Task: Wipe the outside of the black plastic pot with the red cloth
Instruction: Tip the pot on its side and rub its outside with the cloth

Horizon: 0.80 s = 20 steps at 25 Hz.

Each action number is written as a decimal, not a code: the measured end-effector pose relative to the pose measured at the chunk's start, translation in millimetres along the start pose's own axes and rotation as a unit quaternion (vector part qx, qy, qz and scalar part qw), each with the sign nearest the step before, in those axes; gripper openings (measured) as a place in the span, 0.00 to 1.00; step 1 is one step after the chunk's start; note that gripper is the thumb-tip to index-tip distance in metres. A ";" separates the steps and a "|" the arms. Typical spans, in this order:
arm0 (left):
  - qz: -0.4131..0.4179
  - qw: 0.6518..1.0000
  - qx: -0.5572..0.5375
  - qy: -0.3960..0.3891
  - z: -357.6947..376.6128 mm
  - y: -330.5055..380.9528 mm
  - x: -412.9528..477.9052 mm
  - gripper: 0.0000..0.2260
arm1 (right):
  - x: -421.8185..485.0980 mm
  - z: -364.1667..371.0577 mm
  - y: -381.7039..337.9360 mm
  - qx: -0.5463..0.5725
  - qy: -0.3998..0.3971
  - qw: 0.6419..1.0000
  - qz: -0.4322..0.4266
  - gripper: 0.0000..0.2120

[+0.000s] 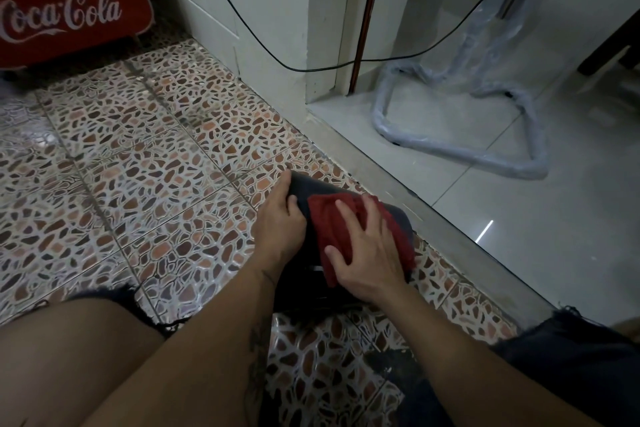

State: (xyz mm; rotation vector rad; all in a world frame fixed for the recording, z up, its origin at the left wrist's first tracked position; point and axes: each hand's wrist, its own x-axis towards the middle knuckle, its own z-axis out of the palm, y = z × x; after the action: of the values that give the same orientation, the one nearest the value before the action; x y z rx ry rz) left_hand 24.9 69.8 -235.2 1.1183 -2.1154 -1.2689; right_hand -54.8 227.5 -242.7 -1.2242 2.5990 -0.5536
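Note:
The black plastic pot (313,189) lies on its side on the patterned floor tiles between my knees. My left hand (280,222) grips the pot's left side, fingers curled over its far edge. The red cloth (327,218) is spread over the pot's upper side. My right hand (367,250) lies flat on the cloth with fingers spread, pressing it against the pot. Much of the pot is hidden under the cloth and both hands.
A red Coca-Cola cooler (69,3) stands at the back left. A white wall corner (277,28) with a black cable (277,59) is ahead. Right of a stone threshold (398,177) is a plastic-wrapped metal frame (460,152) on pale tiles.

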 end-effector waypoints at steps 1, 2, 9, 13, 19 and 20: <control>-0.004 1.000 -0.005 0.003 0.0 1.0 -1.2 0.24 | -0.1 -0.5 -0.2 -0.023 0.024 0.999 -0.012 0.38; -0.008 1.000 -0.012 0.007 0.3 2.0 -3.0 0.23 | 0.8 1.8 -2.3 -0.045 0.033 0.998 -0.043 0.38; -0.020 0.999 -0.038 0.008 3.9 6.9 -6.9 0.22 | 35.7 12.8 22.1 -0.004 -0.023 0.999 -0.024 0.32; -0.033 0.997 -0.068 -0.009 7.4 13.5 -2.8 0.22 | 64.5 1.0 58.6 -0.017 -0.050 0.991 0.127 0.29; -0.075 0.995 -0.047 -0.053 3.9 21.6 11.5 0.22 | 28.7 10.4 42.2 -0.006 -0.009 0.980 0.197 0.31; -0.079 0.994 -0.046 -0.058 3.5 24.4 12.6 0.22 | 22.2 15.1 24.5 0.005 -0.005 0.985 0.175 0.31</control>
State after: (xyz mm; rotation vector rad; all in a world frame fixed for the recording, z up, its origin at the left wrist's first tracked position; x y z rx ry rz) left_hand 4.9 67.6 -216.1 1.2190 -2.0593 -1.5227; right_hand -80.5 221.0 -267.5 -0.7361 2.7096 -0.4844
